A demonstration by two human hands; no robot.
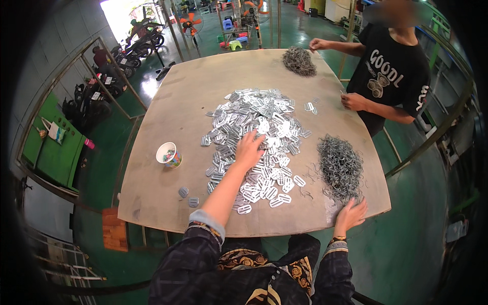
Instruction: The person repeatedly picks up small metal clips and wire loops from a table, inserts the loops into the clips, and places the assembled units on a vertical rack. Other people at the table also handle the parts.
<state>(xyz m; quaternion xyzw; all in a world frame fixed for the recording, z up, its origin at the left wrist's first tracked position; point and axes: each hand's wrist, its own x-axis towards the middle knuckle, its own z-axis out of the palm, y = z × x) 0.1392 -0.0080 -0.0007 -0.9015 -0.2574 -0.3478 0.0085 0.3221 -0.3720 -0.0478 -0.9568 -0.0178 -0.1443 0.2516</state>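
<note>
Reaching out with the left hand (pixel 249 150), fingers spread and flat on the big heap of flat metal buckles (pixel 256 137) in the middle of the worktop (pixel 168 101); nothing clamped in that grip, palm merely resting on the pieces. Resting the right hand (pixel 351 213) at the near edge, fingers apart, tips touching the fringe of the near pile of bent wire clips (pixel 339 165); nothing held there either.

Judging progress: little to show as finished. Most buckles lying loose in the one heap, wire pile full and tangled, only two stray buckles (pixel 188 196) set apart near the left front edge. Bulk of the sorting or joining seemingly left to do.

Standing just left of the heap, a small paper cup (pixel 169 154), close enough to be knocked by a sweeping forearm. Lying at the far edge, a second wire pile (pixel 299 61), beside a co-worker in a black shirt (pixel 391 76), with that person's hands busy on the far right side, well apart from the near hands. Nothing blocking the reach between heap and near wire pile.
</note>
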